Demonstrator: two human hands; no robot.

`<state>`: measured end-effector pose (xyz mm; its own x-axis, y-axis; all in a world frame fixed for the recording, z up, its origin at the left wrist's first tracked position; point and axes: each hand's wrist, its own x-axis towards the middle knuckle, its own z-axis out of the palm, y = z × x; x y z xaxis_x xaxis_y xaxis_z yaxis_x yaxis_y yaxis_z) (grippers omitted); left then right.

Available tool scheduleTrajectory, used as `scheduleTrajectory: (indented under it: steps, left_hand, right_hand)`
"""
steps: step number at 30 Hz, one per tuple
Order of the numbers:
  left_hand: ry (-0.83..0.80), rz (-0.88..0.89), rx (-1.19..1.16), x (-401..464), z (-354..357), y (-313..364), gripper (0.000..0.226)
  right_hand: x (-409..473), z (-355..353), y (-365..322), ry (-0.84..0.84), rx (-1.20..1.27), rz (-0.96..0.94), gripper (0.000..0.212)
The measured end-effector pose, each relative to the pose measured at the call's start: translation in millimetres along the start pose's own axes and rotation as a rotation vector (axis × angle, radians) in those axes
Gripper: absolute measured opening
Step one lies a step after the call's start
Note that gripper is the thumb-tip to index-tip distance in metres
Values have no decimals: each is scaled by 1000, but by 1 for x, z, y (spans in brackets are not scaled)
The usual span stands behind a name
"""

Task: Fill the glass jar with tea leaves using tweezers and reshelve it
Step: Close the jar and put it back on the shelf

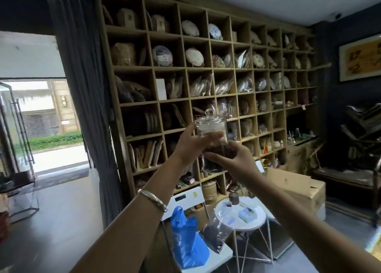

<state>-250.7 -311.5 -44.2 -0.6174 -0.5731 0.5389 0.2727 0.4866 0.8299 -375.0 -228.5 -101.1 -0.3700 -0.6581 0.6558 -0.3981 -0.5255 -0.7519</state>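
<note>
2 hands, L (188, 143) & R (237, 161), fingers gripping 1 lidded glass jar (212, 132) w/ tea leaves (221, 149).

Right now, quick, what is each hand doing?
Left hand: fingers gripping the lidded glass jar of tea leaves, up by the shelves.
Right hand: fingers holding the same jar lower down.

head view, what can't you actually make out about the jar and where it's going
- Glass jar: its base and lower wall, hidden by the left hand and right hand.
- Tea leaves: exact fill level, blurred through the glass and crossed by fingers.
- Shelf: which compartment is the target; the jar covers those behind it.
- Tweezers: not seen.
</note>
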Motion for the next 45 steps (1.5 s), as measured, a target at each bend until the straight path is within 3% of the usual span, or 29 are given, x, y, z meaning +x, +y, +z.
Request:
scheduleTrajectory:
  steps: [9,16,25,40,43,45]
  left_hand:
    - [-17,-43,23,157,-32,-97,53]
    - [-36,-35,-4,273,-49,-179,80]
    - [-42,-13,-28,439,-81,-287,83]
    - [134,-53,71,664,-70,-428,64]
    - [228,-67,90,715,-64,-454,68]
    - [300,-86,121,750,-62,-469,56]
  right_hand:
    - [146,3,123,5,-45,15,60]
    - [250,-3,212,32,-83,23,48]
    - [402,-7,329,15,-109,38,52]
    - [623,-64,522,-148,-42,20,58]
    - [679,-79,561,-211,-4,10,55]
    - [716,-86,583,-253,0,-9,53]
